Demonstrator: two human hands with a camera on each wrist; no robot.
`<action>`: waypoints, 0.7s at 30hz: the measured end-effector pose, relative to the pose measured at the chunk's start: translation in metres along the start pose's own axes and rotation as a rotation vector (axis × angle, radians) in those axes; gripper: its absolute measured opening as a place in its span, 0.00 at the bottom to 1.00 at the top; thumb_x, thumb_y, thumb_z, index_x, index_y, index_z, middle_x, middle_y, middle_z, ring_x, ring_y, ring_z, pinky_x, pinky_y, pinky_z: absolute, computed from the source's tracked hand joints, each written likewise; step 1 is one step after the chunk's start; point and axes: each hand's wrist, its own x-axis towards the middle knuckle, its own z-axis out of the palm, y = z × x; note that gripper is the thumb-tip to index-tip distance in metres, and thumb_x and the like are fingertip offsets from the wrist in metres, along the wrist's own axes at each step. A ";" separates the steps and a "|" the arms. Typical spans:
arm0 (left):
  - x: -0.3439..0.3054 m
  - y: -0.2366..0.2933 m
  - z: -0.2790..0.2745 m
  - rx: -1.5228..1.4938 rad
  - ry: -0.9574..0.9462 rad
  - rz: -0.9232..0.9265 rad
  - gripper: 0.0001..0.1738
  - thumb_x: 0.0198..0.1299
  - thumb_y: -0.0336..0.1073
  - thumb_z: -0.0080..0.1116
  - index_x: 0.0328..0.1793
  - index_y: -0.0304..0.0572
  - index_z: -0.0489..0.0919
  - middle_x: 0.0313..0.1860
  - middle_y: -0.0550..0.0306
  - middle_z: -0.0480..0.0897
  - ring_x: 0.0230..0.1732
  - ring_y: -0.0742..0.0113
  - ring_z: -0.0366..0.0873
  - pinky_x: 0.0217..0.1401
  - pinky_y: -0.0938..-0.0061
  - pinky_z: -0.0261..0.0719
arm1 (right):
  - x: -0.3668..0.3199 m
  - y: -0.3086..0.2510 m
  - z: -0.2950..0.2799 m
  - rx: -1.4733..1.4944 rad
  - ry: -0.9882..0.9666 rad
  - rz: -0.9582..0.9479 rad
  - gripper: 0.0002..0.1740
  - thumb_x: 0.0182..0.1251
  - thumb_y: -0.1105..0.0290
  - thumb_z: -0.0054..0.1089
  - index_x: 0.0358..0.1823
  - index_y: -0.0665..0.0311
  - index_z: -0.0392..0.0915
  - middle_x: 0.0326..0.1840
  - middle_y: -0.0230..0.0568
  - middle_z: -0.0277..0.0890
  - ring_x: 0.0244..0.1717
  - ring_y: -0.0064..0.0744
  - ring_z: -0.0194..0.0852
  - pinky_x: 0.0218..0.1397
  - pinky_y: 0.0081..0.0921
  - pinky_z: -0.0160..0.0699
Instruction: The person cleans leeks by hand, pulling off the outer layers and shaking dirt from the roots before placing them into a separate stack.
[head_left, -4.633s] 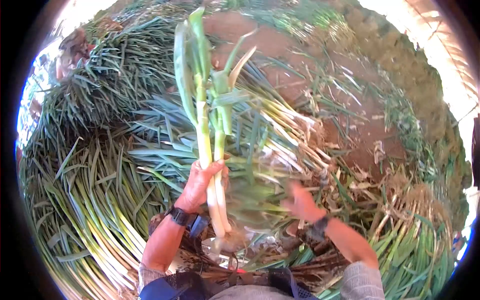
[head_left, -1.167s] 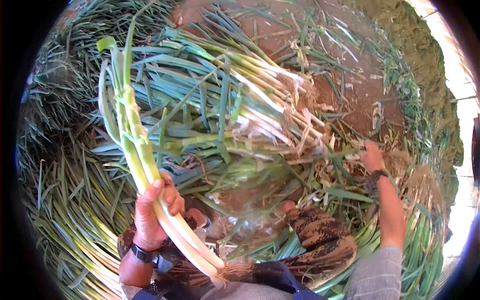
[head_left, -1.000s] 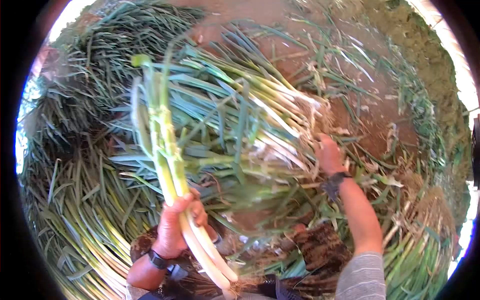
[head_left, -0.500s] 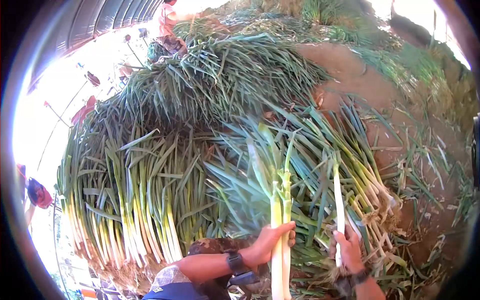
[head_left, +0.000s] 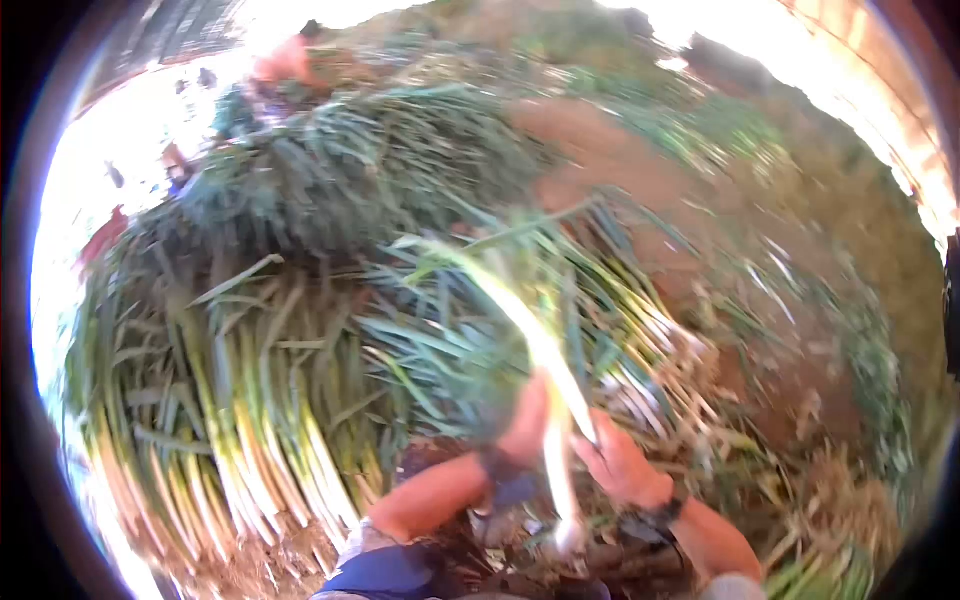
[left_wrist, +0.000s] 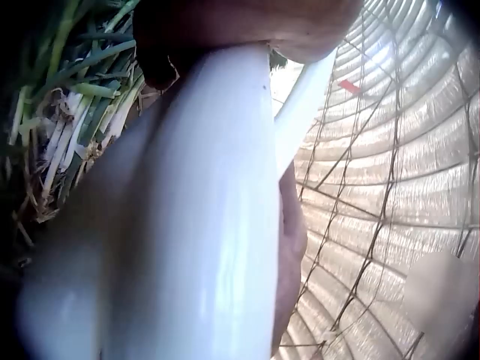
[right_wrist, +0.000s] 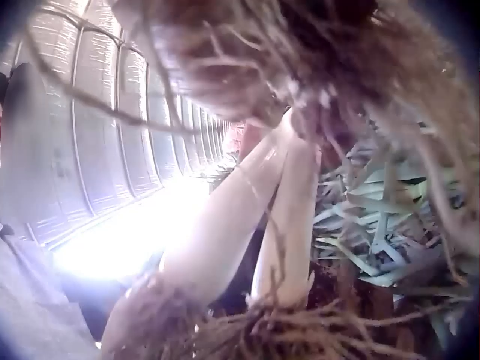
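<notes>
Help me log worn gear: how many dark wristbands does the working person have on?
2: one, blurred, on the left wrist, behind the left hand; one on the right wrist, behind the right hand. Sleeves could hide more.

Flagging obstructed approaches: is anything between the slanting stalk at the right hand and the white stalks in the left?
Nothing visible stands between. In the head view, the slanting stalk at the right hand crosses by the white stalks in the left hand; blur hides whether they touch.
</notes>
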 end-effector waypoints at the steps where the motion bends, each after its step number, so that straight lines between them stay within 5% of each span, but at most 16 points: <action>1: -0.010 0.031 0.018 -0.117 -0.004 -0.147 0.34 0.70 0.69 0.34 0.54 0.47 0.74 0.37 0.58 0.80 0.36 0.67 0.80 0.40 0.71 0.82 | -0.002 -0.002 -0.001 0.130 -0.081 0.221 0.21 0.74 0.66 0.51 0.63 0.69 0.66 0.46 0.52 0.77 0.43 0.35 0.76 0.49 0.33 0.75; 2: 0.000 0.017 0.002 -0.079 0.023 -0.079 0.38 0.66 0.73 0.37 0.53 0.46 0.75 0.36 0.57 0.80 0.35 0.65 0.80 0.38 0.69 0.83 | -0.002 0.004 0.002 0.146 -0.160 0.210 0.20 0.75 0.63 0.50 0.60 0.69 0.69 0.46 0.48 0.77 0.43 0.31 0.73 0.49 0.32 0.74; 3: -0.004 0.041 0.013 -0.240 0.085 -0.328 0.36 0.64 0.72 0.45 0.50 0.44 0.76 0.34 0.59 0.79 0.32 0.63 0.79 0.36 0.67 0.83 | -0.002 0.003 0.011 0.213 -0.135 0.286 0.22 0.76 0.58 0.50 0.60 0.68 0.70 0.45 0.47 0.77 0.44 0.32 0.74 0.50 0.32 0.74; 4: -0.001 0.046 0.017 -0.149 0.158 -0.307 0.28 0.64 0.63 0.56 0.45 0.44 0.77 0.30 0.61 0.77 0.29 0.64 0.78 0.31 0.67 0.82 | -0.005 0.021 0.029 0.296 -0.133 0.373 0.23 0.77 0.55 0.48 0.59 0.69 0.69 0.45 0.46 0.77 0.44 0.32 0.74 0.51 0.31 0.75; 5: 0.009 0.036 0.000 -0.070 0.128 -0.226 0.18 0.63 0.50 0.61 0.43 0.44 0.76 0.28 0.62 0.75 0.26 0.66 0.75 0.28 0.70 0.80 | 0.002 -0.021 0.011 0.153 -0.309 0.611 0.26 0.78 0.53 0.45 0.62 0.70 0.68 0.46 0.47 0.76 0.46 0.33 0.75 0.54 0.31 0.76; 8: 0.022 0.054 -0.002 -0.075 0.259 -0.185 0.10 0.61 0.41 0.61 0.37 0.44 0.76 0.21 0.61 0.75 0.17 0.68 0.72 0.21 0.73 0.76 | -0.039 -0.008 0.036 0.595 -0.206 0.465 0.19 0.76 0.58 0.48 0.50 0.71 0.72 0.43 0.51 0.80 0.44 0.38 0.78 0.49 0.36 0.77; 9: 0.035 0.055 -0.018 -0.027 0.268 -0.144 0.11 0.61 0.42 0.61 0.36 0.43 0.76 0.21 0.61 0.75 0.17 0.68 0.72 0.21 0.73 0.76 | -0.048 -0.029 0.020 0.458 -0.229 0.410 0.19 0.76 0.59 0.49 0.50 0.71 0.73 0.44 0.52 0.80 0.45 0.39 0.78 0.52 0.36 0.76; 10: 0.046 0.062 -0.035 0.069 0.299 -0.070 0.12 0.62 0.43 0.60 0.37 0.43 0.76 0.22 0.61 0.76 0.19 0.69 0.73 0.23 0.74 0.77 | -0.078 -0.022 0.017 0.456 -0.346 0.243 0.18 0.74 0.61 0.50 0.53 0.71 0.74 0.45 0.53 0.79 0.47 0.42 0.77 0.56 0.36 0.75; 11: 0.041 0.086 -0.027 0.182 0.332 0.034 0.13 0.63 0.44 0.59 0.38 0.42 0.76 0.23 0.62 0.76 0.20 0.70 0.74 0.25 0.75 0.77 | -0.087 -0.037 -0.018 0.159 -0.709 0.371 0.18 0.74 0.61 0.50 0.55 0.68 0.74 0.45 0.54 0.79 0.48 0.44 0.78 0.56 0.37 0.76; 12: 0.046 0.101 -0.029 0.119 0.345 0.104 0.12 0.62 0.43 0.60 0.38 0.43 0.76 0.23 0.62 0.76 0.22 0.71 0.74 0.27 0.76 0.77 | -0.111 -0.011 -0.030 -0.094 -0.684 0.520 0.19 0.71 0.59 0.54 0.55 0.64 0.75 0.45 0.52 0.79 0.50 0.47 0.79 0.56 0.40 0.76; 13: 0.061 0.109 -0.047 0.053 0.399 0.084 0.10 0.60 0.40 0.62 0.37 0.42 0.77 0.24 0.58 0.76 0.24 0.67 0.76 0.30 0.73 0.79 | -0.139 0.032 -0.058 -0.259 -0.509 0.446 0.18 0.66 0.58 0.58 0.51 0.61 0.77 0.45 0.50 0.80 0.49 0.50 0.80 0.54 0.43 0.78; 14: 0.063 0.111 -0.057 -0.037 0.349 0.121 0.10 0.59 0.39 0.63 0.37 0.42 0.77 0.25 0.60 0.76 0.25 0.68 0.76 0.30 0.72 0.79 | -0.124 0.025 -0.088 -0.389 -0.400 0.802 0.16 0.62 0.60 0.60 0.48 0.61 0.79 0.42 0.50 0.80 0.46 0.51 0.80 0.50 0.45 0.78; 16: 0.051 0.112 -0.042 -0.137 0.383 0.123 0.09 0.60 0.37 0.63 0.38 0.42 0.75 0.25 0.61 0.75 0.25 0.70 0.75 0.30 0.72 0.79 | -0.148 0.104 -0.114 -0.635 -0.275 0.646 0.12 0.62 0.65 0.58 0.42 0.64 0.78 0.36 0.54 0.78 0.43 0.58 0.77 0.45 0.48 0.76; 21: 0.019 0.103 0.011 -0.023 0.350 0.054 0.10 0.62 0.37 0.59 0.39 0.39 0.74 0.22 0.61 0.73 0.19 0.73 0.70 0.22 0.78 0.75 | -0.089 0.231 -0.069 -0.448 -0.088 0.602 0.14 0.62 0.69 0.58 0.48 0.65 0.75 0.41 0.55 0.77 0.45 0.56 0.76 0.48 0.47 0.76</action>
